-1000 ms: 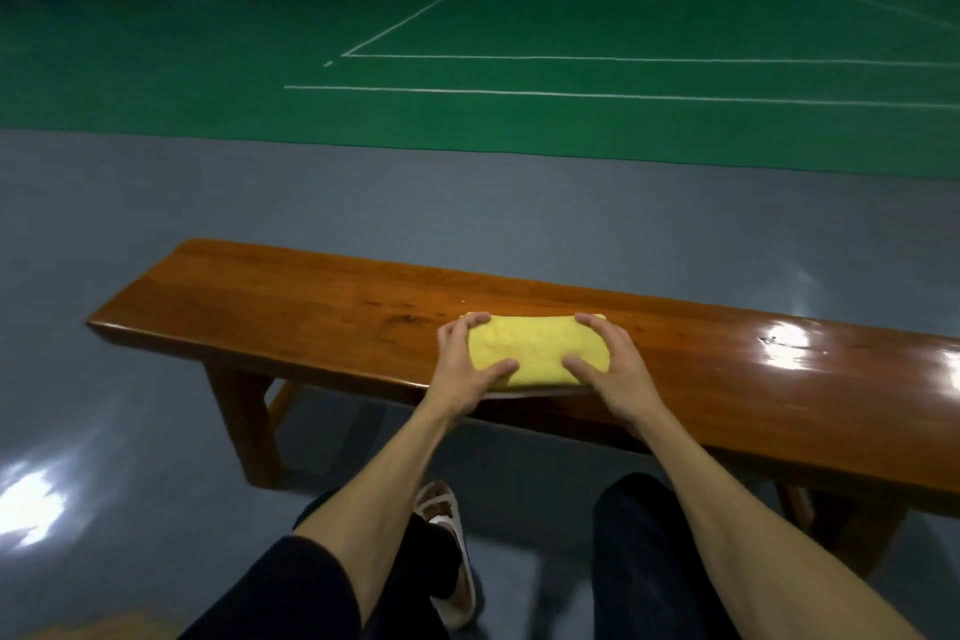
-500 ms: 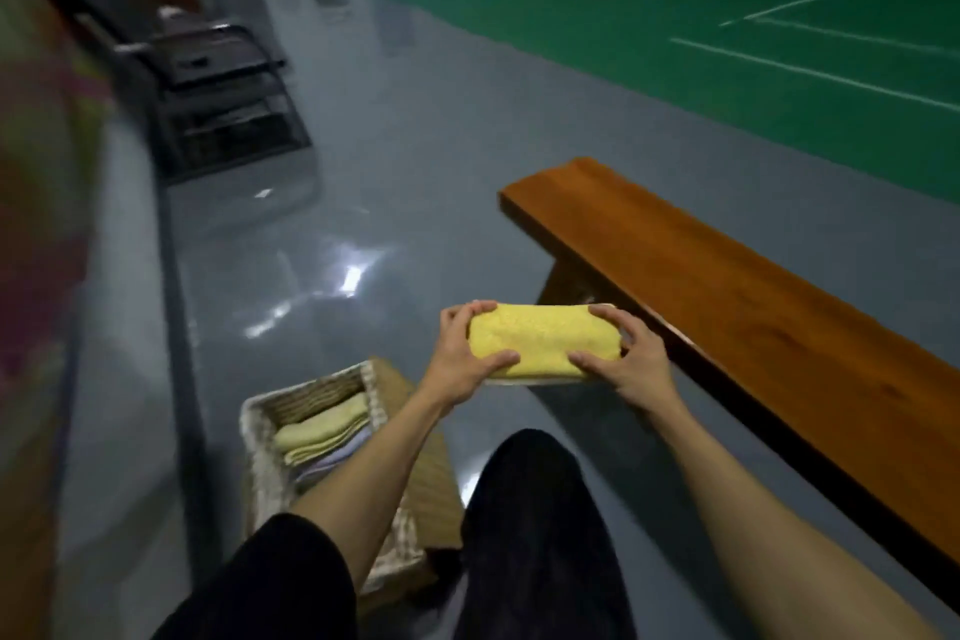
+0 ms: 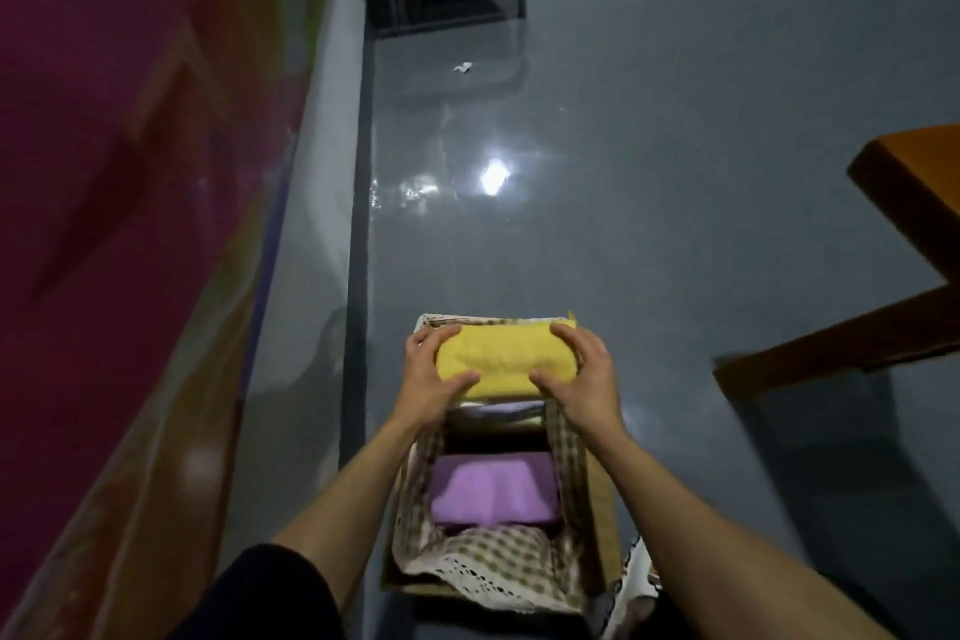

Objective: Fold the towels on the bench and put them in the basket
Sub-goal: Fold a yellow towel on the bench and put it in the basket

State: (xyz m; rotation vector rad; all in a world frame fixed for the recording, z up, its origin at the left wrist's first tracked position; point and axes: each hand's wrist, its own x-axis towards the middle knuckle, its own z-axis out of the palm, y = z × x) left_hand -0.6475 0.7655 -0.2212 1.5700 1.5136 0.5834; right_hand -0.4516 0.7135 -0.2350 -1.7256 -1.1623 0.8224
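Yellow folded towel (image 3: 488, 356): pinched at both short ends, left hand (image 3: 428, 379) and right hand (image 3: 582, 379) curled round it, thumbs on top. Held just above basket (image 3: 571, 457), far end. Probably soft, light, prone to unfolding; support both ends, lower flat. Purple towel (image 3: 493, 489) below wrists.

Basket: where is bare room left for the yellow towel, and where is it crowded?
Free: a dark strip between the purple towel and the pale stack, and the grey floor between basket and bench. Crowded: the near end holds the purple towel; the far end holds the stack, where the left hand and right hand hold the yellow towel over it.
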